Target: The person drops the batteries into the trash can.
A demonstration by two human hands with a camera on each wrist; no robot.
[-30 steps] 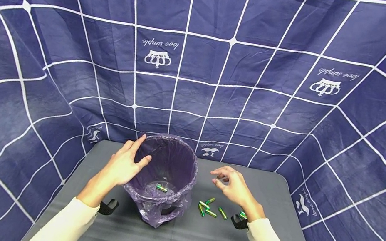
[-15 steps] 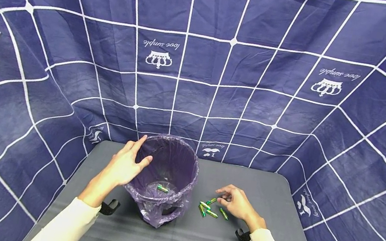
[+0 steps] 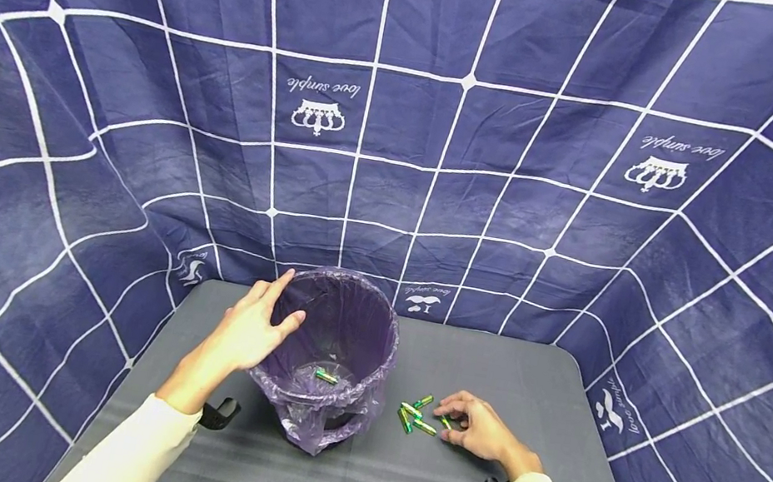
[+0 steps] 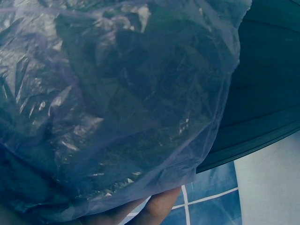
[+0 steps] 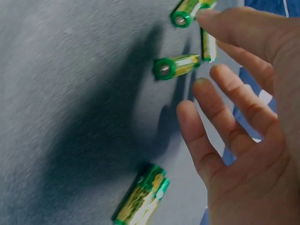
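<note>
Green batteries (image 3: 421, 415) lie scattered on grey table (image 3: 553, 436), just right of bin (image 3: 330, 354). Right hand (image 3: 478, 430) over them, fingers (image 5: 213, 124) spread, gripping nothing. Left hand (image 3: 251, 329) rests open-fingered against bin rim; 1 battery (image 3: 324, 377) inside.

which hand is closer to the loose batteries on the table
The right hand: it reaches down over the loose batteries, fingertips right at them, none gripped yet. The left hand is across the lined bin, resting on its far-left rim.
</note>
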